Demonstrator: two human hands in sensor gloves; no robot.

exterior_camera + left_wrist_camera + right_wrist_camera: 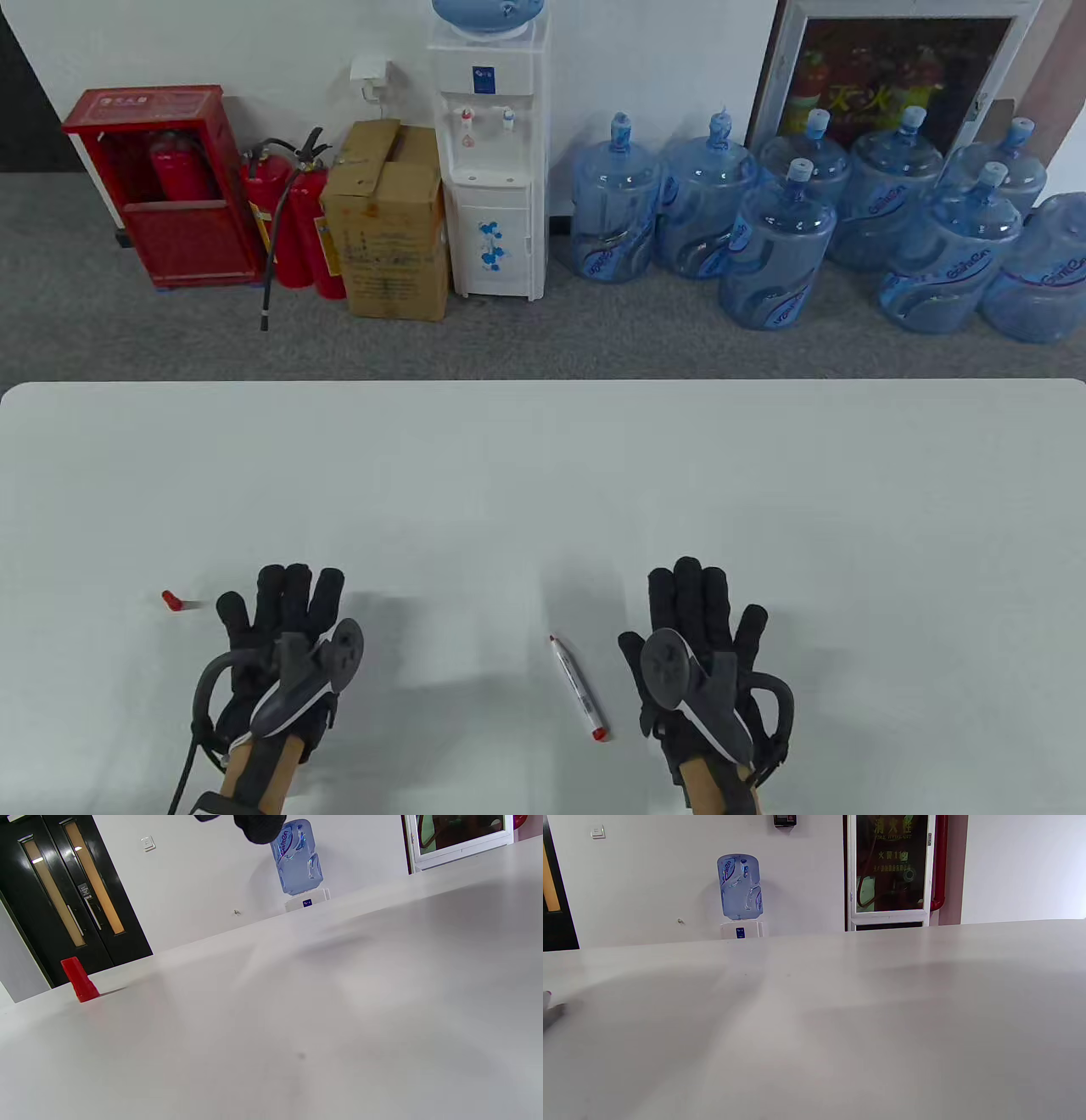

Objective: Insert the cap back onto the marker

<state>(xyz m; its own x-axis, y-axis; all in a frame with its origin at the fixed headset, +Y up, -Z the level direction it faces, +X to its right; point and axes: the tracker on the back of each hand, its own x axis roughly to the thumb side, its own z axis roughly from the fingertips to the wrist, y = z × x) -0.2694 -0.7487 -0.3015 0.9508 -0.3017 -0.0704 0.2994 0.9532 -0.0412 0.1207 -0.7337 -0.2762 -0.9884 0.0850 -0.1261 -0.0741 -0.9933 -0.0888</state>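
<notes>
Both hands, left (280,628) and right (696,637), lie flat, holding nothing; the small red cap (173,600) may roll away from the marker (577,688) if nudged.

We see the marker (577,688) lying flat on the counter (543,475), just left of our right hand (700,658): a slim white barrel with a red end near us and its bare tip pointing away, angled slightly left. The red cap (173,601) stands apart, a small tapered piece just left of our left hand (280,645), near its fingertips and untouched.
</notes>
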